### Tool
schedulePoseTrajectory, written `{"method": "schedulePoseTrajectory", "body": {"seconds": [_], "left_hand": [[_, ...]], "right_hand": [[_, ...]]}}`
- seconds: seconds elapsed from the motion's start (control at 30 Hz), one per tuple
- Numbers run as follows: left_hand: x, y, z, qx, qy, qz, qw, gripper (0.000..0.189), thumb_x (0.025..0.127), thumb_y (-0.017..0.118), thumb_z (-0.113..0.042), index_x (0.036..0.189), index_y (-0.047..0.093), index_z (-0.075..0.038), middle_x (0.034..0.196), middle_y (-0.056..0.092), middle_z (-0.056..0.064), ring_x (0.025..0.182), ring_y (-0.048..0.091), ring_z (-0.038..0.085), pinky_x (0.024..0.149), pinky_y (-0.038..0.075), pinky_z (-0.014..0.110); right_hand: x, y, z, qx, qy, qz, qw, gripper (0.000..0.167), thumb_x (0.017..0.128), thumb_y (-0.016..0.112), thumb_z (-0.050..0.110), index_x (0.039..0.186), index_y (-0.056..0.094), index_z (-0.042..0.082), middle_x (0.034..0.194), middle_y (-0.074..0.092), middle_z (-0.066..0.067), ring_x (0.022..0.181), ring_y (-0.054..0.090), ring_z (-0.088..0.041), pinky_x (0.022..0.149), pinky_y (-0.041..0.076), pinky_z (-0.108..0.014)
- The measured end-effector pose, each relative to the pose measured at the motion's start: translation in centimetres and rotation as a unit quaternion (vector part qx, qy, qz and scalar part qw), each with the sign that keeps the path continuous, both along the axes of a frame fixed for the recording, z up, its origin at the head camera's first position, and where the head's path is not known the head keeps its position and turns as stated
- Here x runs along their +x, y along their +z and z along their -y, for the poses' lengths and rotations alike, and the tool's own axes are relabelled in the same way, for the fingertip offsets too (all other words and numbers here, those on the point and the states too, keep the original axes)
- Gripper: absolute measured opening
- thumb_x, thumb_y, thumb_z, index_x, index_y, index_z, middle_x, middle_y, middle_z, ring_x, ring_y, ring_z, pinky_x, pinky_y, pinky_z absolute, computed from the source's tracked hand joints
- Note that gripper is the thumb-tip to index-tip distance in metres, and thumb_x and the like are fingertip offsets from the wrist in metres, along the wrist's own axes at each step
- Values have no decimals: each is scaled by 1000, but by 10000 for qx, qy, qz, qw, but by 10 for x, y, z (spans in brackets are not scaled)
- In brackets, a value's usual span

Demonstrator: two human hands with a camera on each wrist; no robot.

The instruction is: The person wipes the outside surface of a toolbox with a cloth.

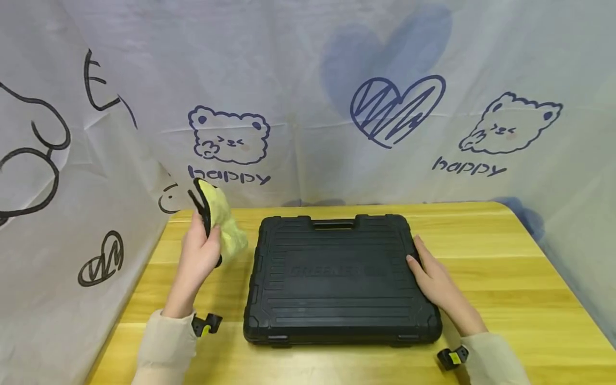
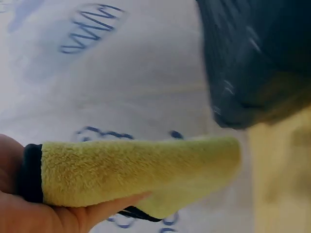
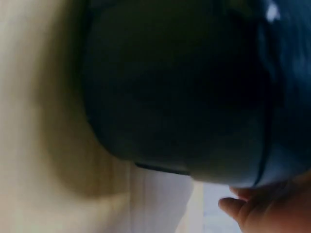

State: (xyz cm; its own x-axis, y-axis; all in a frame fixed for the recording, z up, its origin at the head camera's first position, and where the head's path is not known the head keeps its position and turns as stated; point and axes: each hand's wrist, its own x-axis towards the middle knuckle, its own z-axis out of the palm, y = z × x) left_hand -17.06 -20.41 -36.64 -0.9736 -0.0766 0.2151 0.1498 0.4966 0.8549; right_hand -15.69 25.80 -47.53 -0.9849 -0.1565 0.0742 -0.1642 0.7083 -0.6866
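My left hand (image 1: 199, 248) grips a yellow fuzzy cloth (image 1: 223, 219) with black edging, raised to the left of a black case. In the left wrist view, the folded cloth (image 2: 136, 170) stretches out from between the thumb and fingers. The closed black plastic case (image 1: 332, 289) lies flat on the table, its carry handle at the far side. Against the case's right edge rests my right hand (image 1: 435, 278), thumb on the lid and fingers along the side. The right wrist view shows the case's side wall (image 3: 170, 97) close up; most of that hand is out of frame.
The wooden table (image 1: 520, 294) extends around the case. Behind it and at the left hangs a white cloth backdrop (image 1: 298, 80) with drawn bears and hearts. A small black camera mount is on each wrist, beside the light sleeves (image 1: 166, 342).
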Motion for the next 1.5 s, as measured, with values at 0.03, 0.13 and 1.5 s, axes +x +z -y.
{"method": "schedulePoseTrajectory", "body": {"seconds": [0.03,0.13,1.5], "left_hand": [[-7,-5,2,-227,-14,88,9997,55,103,38,-5,155,21,0,150,36,31,137,36,44,110,31,58],[-28,-26,2,-641,-73,298,9975,53,102,35,-4,153,24,2,144,41,36,130,42,50,104,36,61],[5,-77,-36,-1731,-1180,966,9730,57,102,39,-3,153,17,12,156,20,33,144,22,44,115,23,55]], "right_hand": [[0,-1,0,-28,35,-12,10000,65,109,37,34,159,8,4,163,9,-23,146,14,-46,114,20,-62],[-1,-2,0,-80,14,16,10000,63,109,37,36,161,10,11,162,16,-23,144,21,-47,112,24,-63],[4,-7,1,-545,-415,261,9973,62,108,36,43,161,13,23,161,21,-22,135,37,-49,106,33,-63]]}}
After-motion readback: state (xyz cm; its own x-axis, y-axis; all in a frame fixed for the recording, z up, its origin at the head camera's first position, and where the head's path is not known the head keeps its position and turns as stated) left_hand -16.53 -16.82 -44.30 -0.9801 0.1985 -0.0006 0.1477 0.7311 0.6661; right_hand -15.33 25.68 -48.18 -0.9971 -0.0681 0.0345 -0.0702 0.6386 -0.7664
